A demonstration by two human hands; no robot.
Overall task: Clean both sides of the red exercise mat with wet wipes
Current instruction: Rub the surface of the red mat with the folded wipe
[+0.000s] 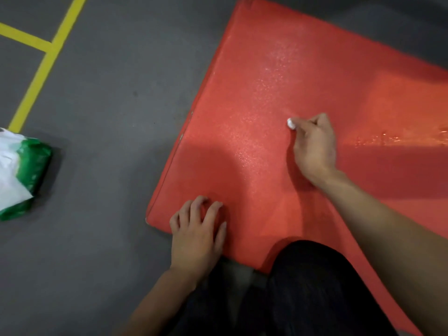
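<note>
The red exercise mat [278, 76] lies flat on the grey floor and fills the right half of the view; its surface shines with moisture in a band up the middle. My right hand [315, 146] rests on the mat's middle, fingers closed around a small balled white wet wipe [291, 123] that peeks out at the fingertips. My left hand [197, 230] presses fingertips down on the mat near its near-left corner, holding nothing. A green and white pack of wet wipes [21, 173] sits on the floor at the far left, a white sheet sticking out.
Grey floor [116, 98] spreads left of the mat, crossed by yellow tape lines [41, 69] at the upper left. My knee in dark trousers [312, 287] overlaps the mat's near edge at the bottom.
</note>
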